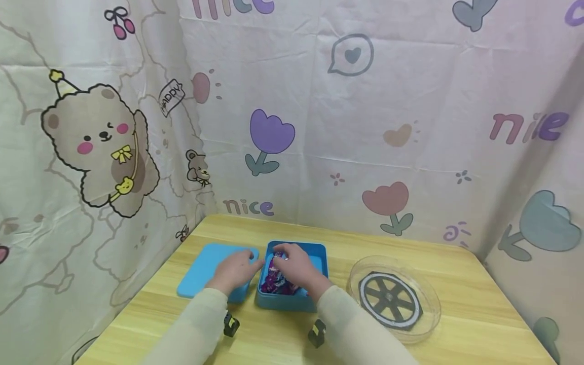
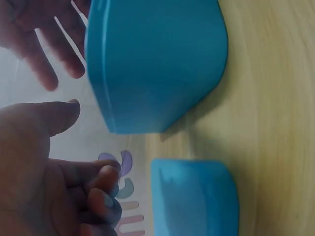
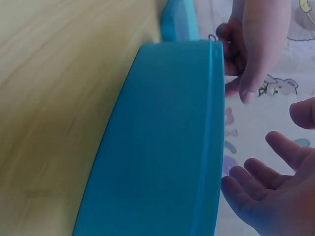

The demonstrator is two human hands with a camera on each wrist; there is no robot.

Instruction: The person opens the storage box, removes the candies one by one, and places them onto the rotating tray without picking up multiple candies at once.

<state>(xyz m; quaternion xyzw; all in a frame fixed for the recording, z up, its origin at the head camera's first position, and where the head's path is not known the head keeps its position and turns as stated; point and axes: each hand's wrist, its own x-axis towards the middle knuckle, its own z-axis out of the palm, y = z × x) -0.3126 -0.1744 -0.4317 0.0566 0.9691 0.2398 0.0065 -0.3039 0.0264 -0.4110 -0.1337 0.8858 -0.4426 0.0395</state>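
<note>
A blue box (image 1: 287,302) holds several purple wrapped packets (image 1: 276,282) heaped in its left part. My right hand (image 1: 298,266) is over the box, its fingers spread and loosely bent above the packets; in the right wrist view that hand (image 3: 275,189) shows nothing between thumb and fingers. Just left of the box, my left hand (image 1: 237,269) hovers over a flat blue lid (image 1: 201,274). The left wrist view shows the left hand (image 2: 54,172) with relaxed, partly curled fingers and nothing held, beside the box wall (image 2: 157,64).
To the right on the wooden table (image 1: 337,334) stands a round transparent container (image 1: 433,324) with a black and white wheel-like pattern inside. A printed curtain (image 1: 319,101) hangs behind the table and along its sides.
</note>
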